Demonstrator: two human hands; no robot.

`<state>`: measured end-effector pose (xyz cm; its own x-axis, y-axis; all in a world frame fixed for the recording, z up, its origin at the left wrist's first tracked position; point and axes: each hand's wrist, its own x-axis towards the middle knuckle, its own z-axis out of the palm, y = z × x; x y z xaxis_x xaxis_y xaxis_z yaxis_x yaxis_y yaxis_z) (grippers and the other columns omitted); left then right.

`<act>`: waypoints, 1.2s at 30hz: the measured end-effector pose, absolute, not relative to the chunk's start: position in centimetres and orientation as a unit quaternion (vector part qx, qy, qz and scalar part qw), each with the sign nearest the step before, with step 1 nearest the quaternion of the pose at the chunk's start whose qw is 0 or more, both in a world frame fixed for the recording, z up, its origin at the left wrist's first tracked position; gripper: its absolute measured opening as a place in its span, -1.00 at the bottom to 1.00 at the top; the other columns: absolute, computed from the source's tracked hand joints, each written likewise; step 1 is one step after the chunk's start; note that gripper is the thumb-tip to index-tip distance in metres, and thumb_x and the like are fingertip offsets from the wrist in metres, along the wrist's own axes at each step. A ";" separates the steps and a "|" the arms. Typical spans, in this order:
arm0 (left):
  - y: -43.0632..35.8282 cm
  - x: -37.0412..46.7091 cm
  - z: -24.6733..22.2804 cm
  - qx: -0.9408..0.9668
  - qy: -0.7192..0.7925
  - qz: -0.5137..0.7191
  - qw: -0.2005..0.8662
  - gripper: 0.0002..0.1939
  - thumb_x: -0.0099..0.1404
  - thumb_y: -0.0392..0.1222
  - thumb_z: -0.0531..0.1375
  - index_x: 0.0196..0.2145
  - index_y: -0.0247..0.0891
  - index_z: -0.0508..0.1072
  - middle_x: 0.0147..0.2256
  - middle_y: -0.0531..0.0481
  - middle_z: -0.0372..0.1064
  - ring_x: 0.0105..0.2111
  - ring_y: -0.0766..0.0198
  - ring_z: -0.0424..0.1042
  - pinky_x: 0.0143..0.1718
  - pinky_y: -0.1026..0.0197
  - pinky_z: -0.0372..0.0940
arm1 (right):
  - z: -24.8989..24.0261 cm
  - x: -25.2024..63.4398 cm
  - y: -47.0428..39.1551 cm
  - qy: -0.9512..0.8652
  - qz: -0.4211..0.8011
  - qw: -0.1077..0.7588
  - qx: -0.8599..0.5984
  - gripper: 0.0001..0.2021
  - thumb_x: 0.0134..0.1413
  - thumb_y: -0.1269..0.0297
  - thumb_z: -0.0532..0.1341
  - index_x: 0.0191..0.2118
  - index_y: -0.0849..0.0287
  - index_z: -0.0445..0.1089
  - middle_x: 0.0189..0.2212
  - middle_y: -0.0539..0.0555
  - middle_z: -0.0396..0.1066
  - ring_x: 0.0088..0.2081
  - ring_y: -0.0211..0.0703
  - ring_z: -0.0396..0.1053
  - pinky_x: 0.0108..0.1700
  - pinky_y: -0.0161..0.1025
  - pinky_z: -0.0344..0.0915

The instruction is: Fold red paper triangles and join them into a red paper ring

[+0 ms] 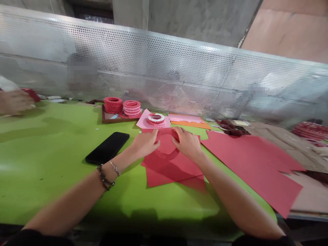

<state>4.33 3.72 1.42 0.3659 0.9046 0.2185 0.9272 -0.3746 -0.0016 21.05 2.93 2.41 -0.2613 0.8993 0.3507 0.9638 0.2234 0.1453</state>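
Note:
A red paper ring [167, 157] lies over red paper sheets [164, 174] in front of me. My left hand [146, 142] grips the ring's upper left edge, thumb pointing inward. On the other side, my right hand [188, 142] has its fingers curled over the ring's upper right edge. Because ring and sheets share nearly the same red, the ring's outline is faint. Just beyond my hands, a stack of white and pink rings [156, 120] rests on pink paper [143, 119].
Left of my forearm lies a black phone [107, 147]. A brown tray [112, 120] holds stacks of red and pink rings [132, 108]. Large red paper [253, 164] spreads at right. Behind stands a perforated metal panel [153, 61]. Another person's hand [15, 102] is at far left.

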 end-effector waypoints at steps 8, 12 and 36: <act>4.0 4.5 1.5 -0.844 -0.529 -0.050 0.067 -0.65 0.31 -0.28 -0.05 0.03 -0.47 0.17 -0.39 -0.20 0.44 -0.35 0.09 0.47 -0.42 0.22 0.25 | 2.4 20.5 2.8 -0.800 -0.151 0.061 -0.578 -0.74 0.24 0.24 -0.04 -0.06 0.18 0.28 -0.19 0.15 0.42 -0.27 -0.09 0.42 -0.45 -0.33 0.12; 4.3 4.3 1.6 -0.850 -0.522 -0.038 0.066 -0.65 0.30 -0.30 -0.03 0.02 -0.50 0.19 -0.41 -0.21 0.45 -0.35 0.08 0.47 -0.40 0.22 0.26 | 2.3 20.2 2.7 -0.801 -0.150 0.055 -0.576 -0.73 0.25 0.24 -0.06 -0.06 0.18 0.28 -0.17 0.16 0.41 -0.26 -0.09 0.42 -0.44 -0.33 0.13; 3.8 4.6 1.8 -0.846 -0.527 -0.039 0.074 -0.64 0.29 -0.35 -0.05 0.02 -0.54 0.19 -0.44 -0.22 0.44 -0.40 0.07 0.47 -0.50 0.24 0.20 | 1.8 20.3 2.9 -0.794 -0.148 0.076 -0.584 -0.74 0.25 0.27 -0.05 -0.05 0.18 0.27 -0.19 0.16 0.43 -0.29 -0.06 0.43 -0.45 -0.29 0.17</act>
<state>4.59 3.80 1.84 0.4416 0.8856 0.1439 0.8971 -0.4335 -0.0851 20.28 2.94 1.78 -0.3056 0.9055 0.2944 0.9507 0.2733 0.1465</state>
